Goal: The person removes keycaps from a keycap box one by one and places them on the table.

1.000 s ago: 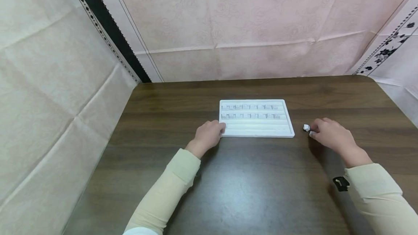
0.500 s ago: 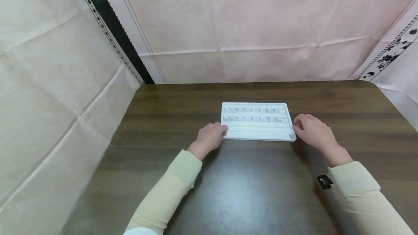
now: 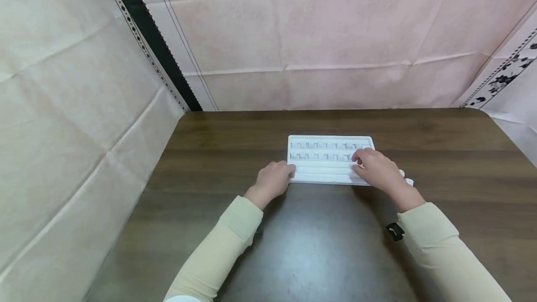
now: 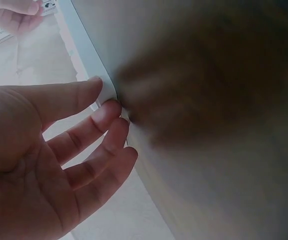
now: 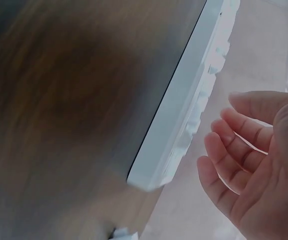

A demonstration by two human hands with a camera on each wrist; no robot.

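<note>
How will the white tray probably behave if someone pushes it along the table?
The white tray is probably stiff, since its edges look straight. It seems unlikely to tip or roll, lying flat and wide on the table. It may slide easily, as the table's surface looks smooth.

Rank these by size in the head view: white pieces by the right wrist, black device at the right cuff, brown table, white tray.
Brown table
White tray
Black device
White pieces, possibly part-hidden, so I can't rank them against each other.
</note>
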